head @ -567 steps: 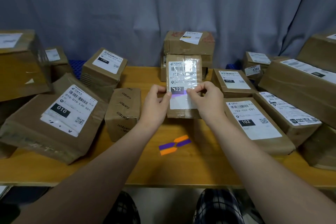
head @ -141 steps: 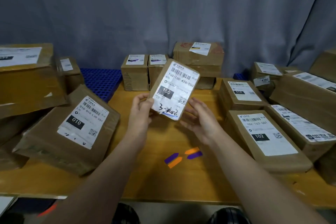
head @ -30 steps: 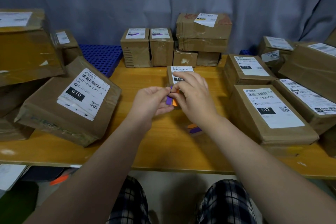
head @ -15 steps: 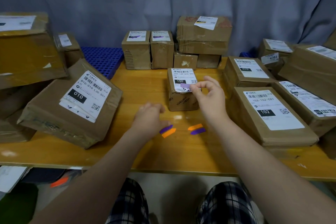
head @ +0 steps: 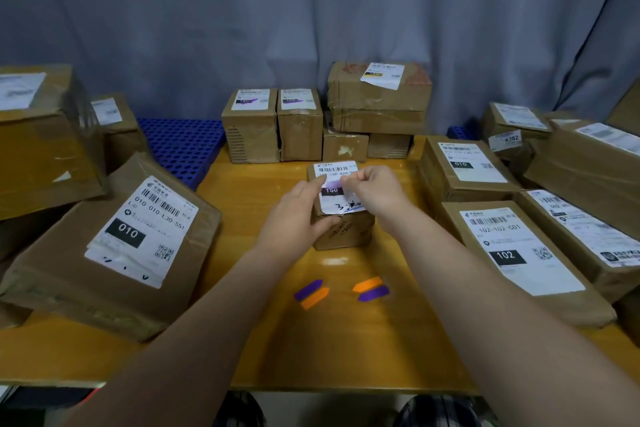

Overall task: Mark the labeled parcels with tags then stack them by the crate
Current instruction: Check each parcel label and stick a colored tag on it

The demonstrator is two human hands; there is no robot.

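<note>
Pinching a purple tag (head: 330, 183) against the label, the fingers (head: 349, 180) of the right hand (head: 375, 192) close narrowly on its end, while the left hand (head: 294, 217) wraps the near left side of the small parcel marked 150 (head: 341, 229). It stands at the frame's centre on the worktop (head: 346, 340). Four loose purple and orange tags (head: 341, 291) lie below it; the blue crate (head: 181, 146) sits upper left.

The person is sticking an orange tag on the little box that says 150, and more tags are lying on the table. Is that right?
Not quite. The head view shows the tag being pressed onto the 150 parcel is purple, not orange. The left hand and right hand are both on that parcel, and spare purple and orange tags do lie on the table.
</note>
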